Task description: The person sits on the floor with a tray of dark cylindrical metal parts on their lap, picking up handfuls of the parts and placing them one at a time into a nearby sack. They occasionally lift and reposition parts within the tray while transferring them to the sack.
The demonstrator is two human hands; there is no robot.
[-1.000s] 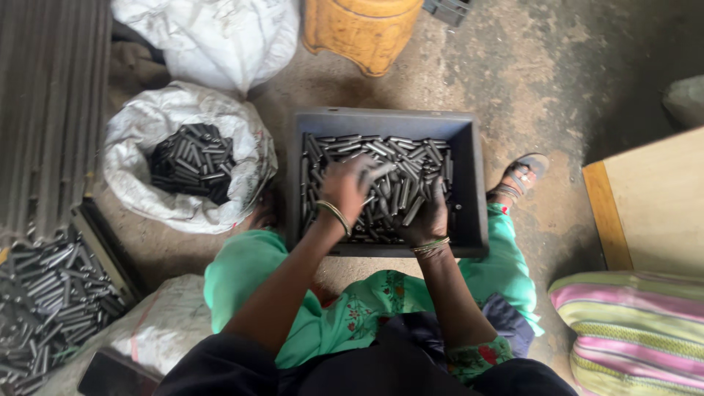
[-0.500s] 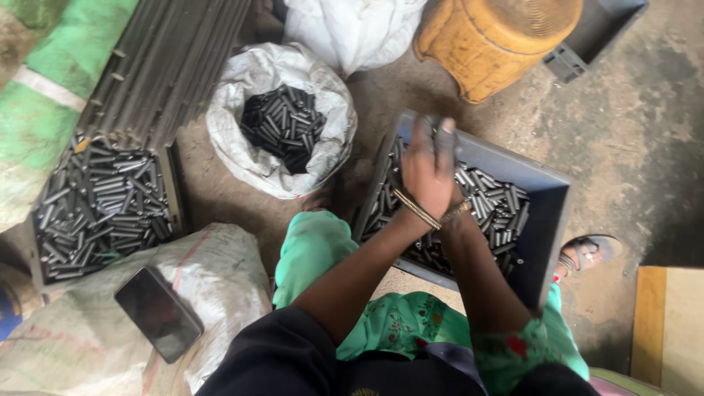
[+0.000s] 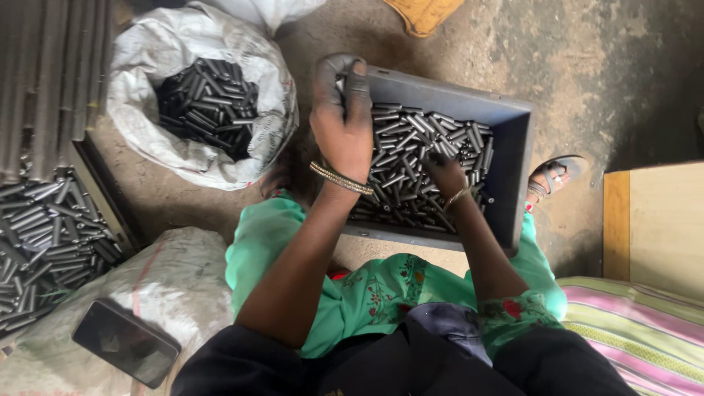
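Reaching into the grey bin (image 3: 513, 158) between our knees, we close our left hand (image 3: 342, 121) on a fistful of dark metal pins (image 3: 411, 158) while our right hand (image 3: 444, 174) digs loosely among them, its grip hidden.

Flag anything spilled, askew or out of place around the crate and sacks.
One oddity: a dark phone lies face up on the lumpy white sack at lower left, near the open tray of metal pins, unsecured. No pins show on the floor; the grey crate sits skewed.
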